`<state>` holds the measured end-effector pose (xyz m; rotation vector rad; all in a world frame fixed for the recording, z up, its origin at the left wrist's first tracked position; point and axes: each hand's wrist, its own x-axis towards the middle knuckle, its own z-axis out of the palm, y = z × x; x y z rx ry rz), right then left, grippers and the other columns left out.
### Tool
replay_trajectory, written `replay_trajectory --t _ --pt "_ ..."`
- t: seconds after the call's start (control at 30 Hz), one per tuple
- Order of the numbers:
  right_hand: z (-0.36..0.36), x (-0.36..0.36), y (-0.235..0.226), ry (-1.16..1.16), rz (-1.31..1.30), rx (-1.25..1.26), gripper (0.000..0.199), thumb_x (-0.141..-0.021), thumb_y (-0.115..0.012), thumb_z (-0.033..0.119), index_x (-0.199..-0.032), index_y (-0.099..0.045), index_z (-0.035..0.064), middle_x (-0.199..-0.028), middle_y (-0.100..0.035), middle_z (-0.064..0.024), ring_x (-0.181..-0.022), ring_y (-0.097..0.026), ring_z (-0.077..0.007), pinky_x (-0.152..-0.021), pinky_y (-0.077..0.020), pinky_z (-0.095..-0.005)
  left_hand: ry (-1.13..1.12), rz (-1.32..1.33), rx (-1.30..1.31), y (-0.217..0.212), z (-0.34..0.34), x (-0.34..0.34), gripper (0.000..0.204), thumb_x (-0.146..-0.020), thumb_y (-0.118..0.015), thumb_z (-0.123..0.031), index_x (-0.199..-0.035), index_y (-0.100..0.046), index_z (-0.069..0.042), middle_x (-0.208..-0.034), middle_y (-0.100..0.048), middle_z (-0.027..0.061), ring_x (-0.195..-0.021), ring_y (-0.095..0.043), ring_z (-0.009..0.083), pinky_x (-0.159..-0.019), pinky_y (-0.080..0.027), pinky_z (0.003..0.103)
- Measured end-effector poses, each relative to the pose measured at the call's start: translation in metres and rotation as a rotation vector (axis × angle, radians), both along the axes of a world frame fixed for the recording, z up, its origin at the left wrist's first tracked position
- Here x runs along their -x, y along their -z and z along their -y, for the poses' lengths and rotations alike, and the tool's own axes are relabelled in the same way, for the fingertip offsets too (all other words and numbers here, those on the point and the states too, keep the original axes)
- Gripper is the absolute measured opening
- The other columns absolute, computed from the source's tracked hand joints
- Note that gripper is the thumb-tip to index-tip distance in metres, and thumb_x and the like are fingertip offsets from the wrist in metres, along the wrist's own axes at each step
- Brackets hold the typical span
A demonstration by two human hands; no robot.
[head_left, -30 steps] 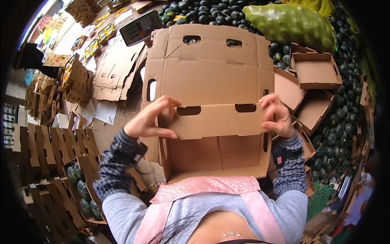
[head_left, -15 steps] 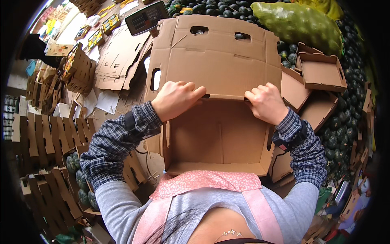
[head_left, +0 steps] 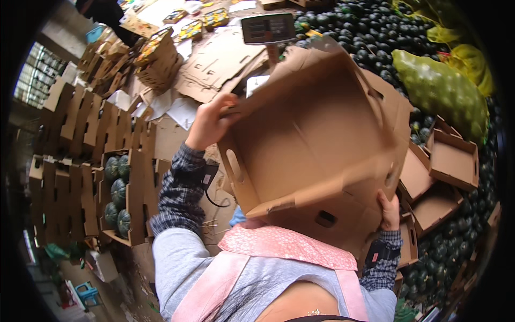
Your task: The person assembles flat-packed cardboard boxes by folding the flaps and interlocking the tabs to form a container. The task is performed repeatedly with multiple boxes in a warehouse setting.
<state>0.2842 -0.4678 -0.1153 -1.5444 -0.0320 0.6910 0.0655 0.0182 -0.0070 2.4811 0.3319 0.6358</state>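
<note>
A brown cardboard tray box (head_left: 308, 142), folded up with walls and hand holes, is tilted before me, its inside facing up. My left hand (head_left: 213, 121) is closed on its far left edge, the fingers partly over the rim. At the lower right, my right hand (head_left: 389, 210) holds the cardboard with the thumb up against the side; its other fingers are hidden behind. Under the near wall shows more brown cardboard with a dark hand hole (head_left: 325, 218); whether it is part of this box I cannot tell.
A scale display (head_left: 268, 28) stands beyond the box. Dark green squashes (head_left: 370, 24) are heaped behind and right, with a filled green mesh bag (head_left: 442, 88). Empty trays (head_left: 453, 158) lie at right. Flat cardboard (head_left: 217, 61) and rows of boxes (head_left: 88, 126), one holding squashes (head_left: 119, 192), are at left.
The box has turned and tilted, and its far panel no longer stands upright facing me. My right hand has moved from the far edge to the near right side. The view has shifted.
</note>
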Motion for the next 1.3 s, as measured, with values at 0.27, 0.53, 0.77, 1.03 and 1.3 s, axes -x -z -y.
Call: replay_trajectory --t 0.27,0.53,0.77,1.03,1.3 --pt "0.001 0.005 0.005 -0.083 0.238 -0.1 0.069 -0.079 -0.08 0.016 -0.134 -0.042 -0.0007 -0.125 -0.056 -0.0103 -0.113 -0.055 -0.0206 -0.1 -0.0419 -0.0328 -0.488 0.217 0.54 0.242 -0.067 0.223 0.05 -0.092 -0.063 -0.027 -0.134 -0.047 -0.006 -0.132 -0.055 0.0114 -0.115 -0.056 0.0302 -0.099 -0.045 0.041" --pt "0.002 -0.002 -0.008 -0.125 0.292 -0.064 0.078 -0.075 -0.083 0.026 -0.135 -0.041 -0.0012 -0.126 -0.055 -0.0106 -0.114 -0.054 -0.0211 -0.101 -0.0408 -0.0335 -1.091 -0.252 0.47 0.26 -0.108 0.195 0.055 -0.089 -0.061 -0.018 -0.136 -0.043 0.004 -0.126 -0.053 0.0307 -0.105 -0.059 0.0404 -0.087 -0.05 0.042" --pt "-0.004 0.011 -0.025 -0.132 0.359 0.054 0.067 -0.08 -0.08 0.027 -0.129 -0.046 -0.0024 -0.12 -0.06 -0.0108 -0.108 -0.057 -0.0189 -0.094 -0.0456 -0.0314 -0.041 -0.056 0.884 0.07 0.024 0.002 0.058 -0.098 -0.057 -0.028 -0.141 -0.038 0.006 -0.131 -0.053 0.0106 -0.121 -0.049 0.0155 -0.103 -0.038 0.026" --pt "-0.031 0.05 -0.088 -0.084 0.655 0.651 0.069 -0.081 -0.078 0.03 -0.131 -0.044 -0.0049 -0.118 -0.062 -0.0231 -0.106 -0.062 -0.0311 -0.092 -0.0478 -0.039 -0.082 -0.263 0.236 0.029 0.057 -0.004 0.095 -0.074 -0.082 -0.028 -0.141 -0.026 0.011 -0.135 -0.043 0.0312 -0.128 -0.044 0.039 -0.107 -0.037 0.038" --pt "-0.057 0.057 -0.111 -0.485 0.796 0.813 0.058 -0.074 -0.077 0.012 -0.122 -0.048 -0.002 -0.087 -0.057 -0.0161 -0.081 -0.057 -0.0313 -0.074 -0.046 -0.04 0.523 -0.345 -0.101 0.004 0.081 -0.012 0.073 -0.077 -0.075 -0.04 -0.126 -0.046 0.006 -0.119 -0.053 0.0262 -0.096 -0.061 0.0388 -0.079 -0.052 0.042"
